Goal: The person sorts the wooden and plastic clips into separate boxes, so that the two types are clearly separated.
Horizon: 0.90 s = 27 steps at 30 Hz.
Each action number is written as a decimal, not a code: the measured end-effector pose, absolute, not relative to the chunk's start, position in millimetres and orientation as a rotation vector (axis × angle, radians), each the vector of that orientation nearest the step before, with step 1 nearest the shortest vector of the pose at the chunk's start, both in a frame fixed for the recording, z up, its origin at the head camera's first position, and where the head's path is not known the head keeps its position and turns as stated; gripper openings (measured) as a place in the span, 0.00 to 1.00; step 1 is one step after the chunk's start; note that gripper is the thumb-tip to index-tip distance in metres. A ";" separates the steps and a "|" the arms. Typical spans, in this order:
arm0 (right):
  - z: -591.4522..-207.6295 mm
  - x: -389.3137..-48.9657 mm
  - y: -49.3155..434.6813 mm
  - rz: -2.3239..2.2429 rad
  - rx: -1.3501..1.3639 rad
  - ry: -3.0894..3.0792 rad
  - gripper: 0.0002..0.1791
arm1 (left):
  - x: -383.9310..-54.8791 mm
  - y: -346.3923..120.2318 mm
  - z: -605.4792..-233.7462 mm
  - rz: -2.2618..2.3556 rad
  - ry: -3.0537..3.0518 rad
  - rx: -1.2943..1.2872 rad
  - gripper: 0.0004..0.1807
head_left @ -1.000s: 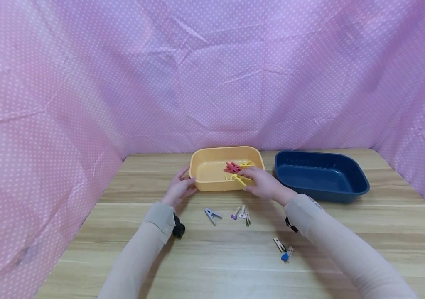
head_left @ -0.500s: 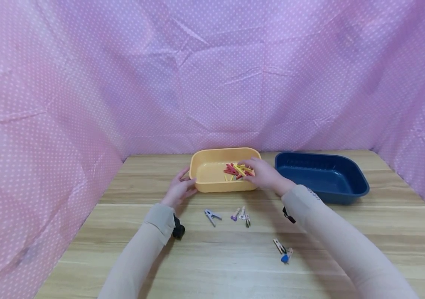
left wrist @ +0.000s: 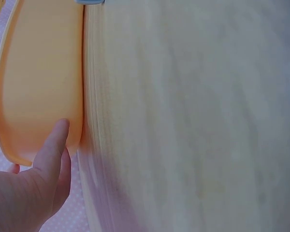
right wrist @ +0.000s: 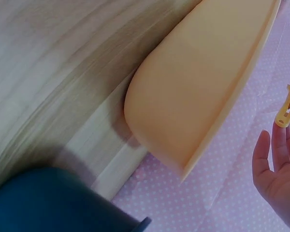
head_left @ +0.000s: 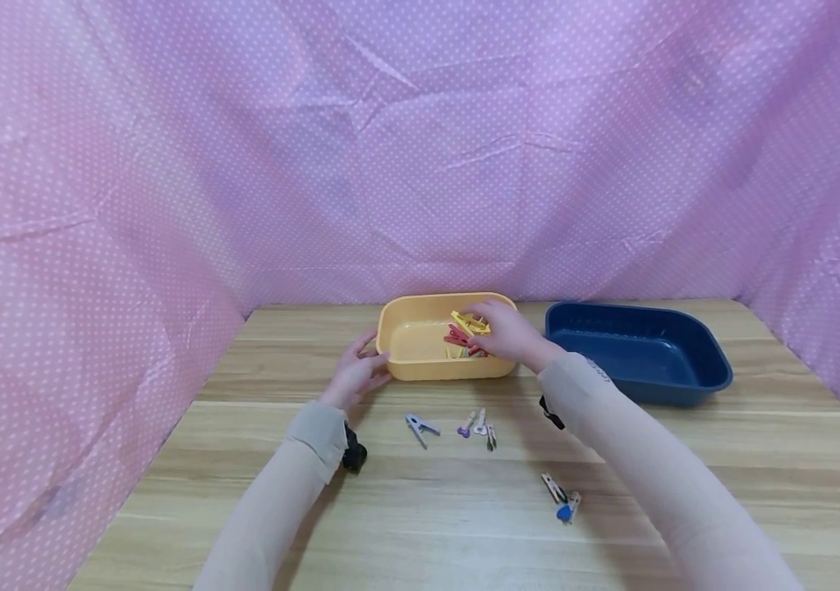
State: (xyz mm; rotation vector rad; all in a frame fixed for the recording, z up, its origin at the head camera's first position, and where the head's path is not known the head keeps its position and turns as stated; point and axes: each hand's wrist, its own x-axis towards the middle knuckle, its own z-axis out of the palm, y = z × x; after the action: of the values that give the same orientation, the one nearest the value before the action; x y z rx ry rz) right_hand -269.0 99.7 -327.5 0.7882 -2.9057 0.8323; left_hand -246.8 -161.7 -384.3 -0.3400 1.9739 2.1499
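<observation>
My right hand (head_left: pixel 504 332) pinches a yellow clothespin (head_left: pixel 461 322) over the right part of the orange basin (head_left: pixel 408 372). In the right wrist view this clothespin (right wrist: pixel 286 112) shows between thumb and fingertip, above the basin's rim. Under the hand, inside the basin, lie red clothespins (head_left: pixel 455 335) and several yellow ones, partly hidden by the fingers. At the basin's left end rests my left hand (head_left: pixel 351 376). Its fingers lie spread against the outer wall (left wrist: pixel 43 92) around the corner, one stretched along the front side in the left wrist view.
A dark blue basin (head_left: pixel 637 386) stands to the right. In front lie a grey-blue clothespin (head_left: pixel 420 428) and small wooden clothespins with purple (head_left: pixel 465 428), white (head_left: pixel 480 423) and dark (head_left: pixel 491 438) decorations. Nearer are a wooden clothespin (head_left: pixel 553 487) and a blue-decorated one (head_left: pixel 564 513).
My right hand, with the yellow clothespin, has moved from the basin's front right rim further back and left over the inside. The left hand has stayed at the left end.
</observation>
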 end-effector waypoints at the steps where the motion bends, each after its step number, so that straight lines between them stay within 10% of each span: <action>1: -327.7 -270.7 98.7 0.845 0.773 -2.919 0.25 | -246.8 -161.6 -384.2 2.152 1.975 -0.337 0.35; 27: -336.8 -281.3 82.4 0.912 0.736 -2.919 0.26 | -245.3 -162.5 -383.2 2.153 1.968 -0.339 0.35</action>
State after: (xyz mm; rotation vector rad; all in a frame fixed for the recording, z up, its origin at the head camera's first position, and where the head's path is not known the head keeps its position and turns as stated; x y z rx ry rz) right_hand -281.3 82.4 -336.8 0.7356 -2.9193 0.9122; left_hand -245.3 -162.5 -383.2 -0.3389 1.9680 2.1533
